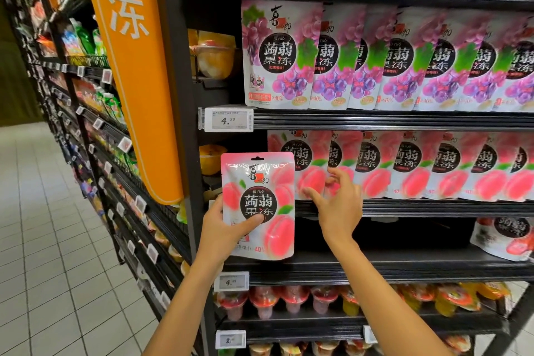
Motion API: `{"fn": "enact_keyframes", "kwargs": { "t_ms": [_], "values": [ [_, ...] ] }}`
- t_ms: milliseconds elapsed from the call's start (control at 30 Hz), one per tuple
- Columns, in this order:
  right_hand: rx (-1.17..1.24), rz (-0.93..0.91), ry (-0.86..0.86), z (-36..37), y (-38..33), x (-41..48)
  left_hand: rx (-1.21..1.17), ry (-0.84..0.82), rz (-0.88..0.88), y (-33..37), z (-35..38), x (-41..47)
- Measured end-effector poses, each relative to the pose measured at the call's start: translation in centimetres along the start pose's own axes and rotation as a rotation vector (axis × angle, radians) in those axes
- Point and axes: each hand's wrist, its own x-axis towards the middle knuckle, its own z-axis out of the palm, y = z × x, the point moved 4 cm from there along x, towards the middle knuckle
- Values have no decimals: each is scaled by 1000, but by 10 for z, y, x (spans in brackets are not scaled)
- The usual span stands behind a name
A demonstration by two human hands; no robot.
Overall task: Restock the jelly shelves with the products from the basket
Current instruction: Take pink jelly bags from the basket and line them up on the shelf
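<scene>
The left grip [222,228] holds a pink peach pouch [260,205] upright, thumb across its front, before the left end of the peach shelf [419,208] and not on it. The pouch reads "jǔ ruò 蒟蒻果冻" and "40%". The right grip [338,205], fingers spread and holding nothing, is at the leftmost pouches of the peach row [410,165]; I cannot tell whether it touches them. The grape row [375,58] above carries the same words. The tag [229,120] at that shelf's left corner reads "4.90". An orange sign [127,37] shows "冻".

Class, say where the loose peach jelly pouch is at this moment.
In the head view, the peach jelly pouch is left of centre, held upright in the left hand, just left of the shelved peach pouches by the right hand.
</scene>
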Motion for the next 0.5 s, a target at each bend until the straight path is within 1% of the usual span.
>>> {"fn": "enact_keyframes", "kwargs": {
  "t_ms": [100,133,200,233,267,300,367,400,433,500],
  "values": [
    [1,-6,-4,-4,-1,0,1,0,2,4,4,1],
    [38,-18,7,-7,-2,-1,-3,-5,7,5,5,2],
    [210,-22,-1,-14,-6,-5,-1,-2,10,7,7,4],
    [321,3,-59,-15,-8,-7,3,3,7,8,8,6],
    [430,41,-172,-14,-11,-11,8,9,5,9,9,8],
    [514,82,-324,-11,-15,-16,12,17,6,11,10,9],
    [550,127,-602,-1,-22,-28,19,24,21,15,13,13],
    [554,130,-675,3,-27,-31,20,25,26,17,15,15],
    [575,130,-699,4,-30,-32,20,29,28,20,18,17],
    [641,175,-665,5,-34,-27,25,49,24,25,21,21]
  ]
}}
